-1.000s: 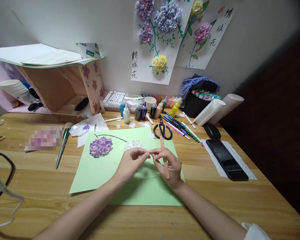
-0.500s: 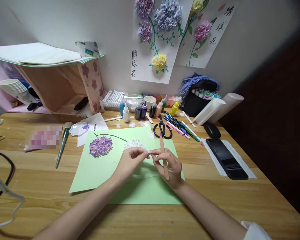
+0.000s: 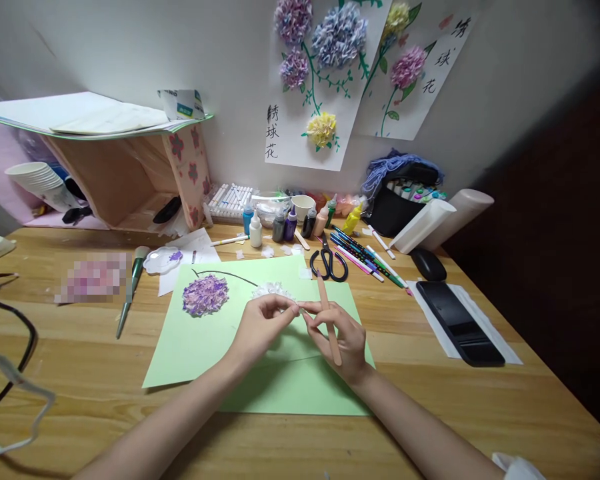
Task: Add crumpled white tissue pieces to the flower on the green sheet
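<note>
Over the light green paper (image 3: 170,353), my left hand (image 3: 265,323) pinches at a tiny pale piece, mostly hidden by the fingertips. My right hand (image 3: 341,333) meets it fingertip to fingertip and also holds a flat wooden stick (image 3: 329,319) between its fingers, slanting upward. A white crinkled flower (image 3: 273,289) shows just behind my left hand, partly covered by it. Left of it on the paper is a purple and pink crinkled flower (image 3: 205,295), with a dark drawn stem line (image 3: 225,273) above.
Black-handled scissors (image 3: 329,263) and several pens (image 3: 365,257) lie beyond the paper. Small paint bottles (image 3: 279,227) stand near the wall. A black phone (image 3: 457,323) is at the right; a green-handled brush (image 3: 131,290) and a white palette (image 3: 163,260) are at the left.
The whole view has shifted slightly, so things appear a little lower and further right. Both hands keep nearly the same pose, fingertips together, the stick still in my right hand.
</note>
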### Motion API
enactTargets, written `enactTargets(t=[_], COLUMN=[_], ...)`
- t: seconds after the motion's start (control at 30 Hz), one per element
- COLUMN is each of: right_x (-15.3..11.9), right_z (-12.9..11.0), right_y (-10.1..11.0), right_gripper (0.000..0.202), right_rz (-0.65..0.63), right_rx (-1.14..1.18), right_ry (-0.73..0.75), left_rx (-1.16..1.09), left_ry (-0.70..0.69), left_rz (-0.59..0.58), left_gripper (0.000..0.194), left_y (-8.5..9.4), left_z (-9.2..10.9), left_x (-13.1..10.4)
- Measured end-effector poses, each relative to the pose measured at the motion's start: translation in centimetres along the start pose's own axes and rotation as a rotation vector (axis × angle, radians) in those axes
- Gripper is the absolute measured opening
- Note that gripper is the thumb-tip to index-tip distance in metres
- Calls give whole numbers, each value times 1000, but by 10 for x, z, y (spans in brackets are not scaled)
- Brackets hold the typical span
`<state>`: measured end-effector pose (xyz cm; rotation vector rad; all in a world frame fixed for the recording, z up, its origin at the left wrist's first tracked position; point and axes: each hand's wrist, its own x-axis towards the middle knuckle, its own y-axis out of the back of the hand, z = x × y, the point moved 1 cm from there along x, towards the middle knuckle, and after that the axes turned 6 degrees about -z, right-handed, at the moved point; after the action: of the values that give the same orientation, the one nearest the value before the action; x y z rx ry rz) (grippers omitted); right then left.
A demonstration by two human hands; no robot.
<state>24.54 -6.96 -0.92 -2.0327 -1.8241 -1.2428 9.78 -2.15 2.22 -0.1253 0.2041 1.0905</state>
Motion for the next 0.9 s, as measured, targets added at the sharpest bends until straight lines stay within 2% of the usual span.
enactTargets(t=[0.3,0.63,0.9], right_x=[-2,-1,1], right_z=[0,-2,-3], right_y=[-2,-6,-7], right_gripper=[26,16,17], right_rz=[3,64,92], right_rx=[63,331,470], right_ry=[-41,-322,-478], left_rx=[107,247,290], left_ry=[-109,-193,-222], left_rz=[22,39,32], left_gripper=[28,17,11], left_y=[1,1,-1], left_z=[-3,-1,1], left_x=[-1,-4,-7])
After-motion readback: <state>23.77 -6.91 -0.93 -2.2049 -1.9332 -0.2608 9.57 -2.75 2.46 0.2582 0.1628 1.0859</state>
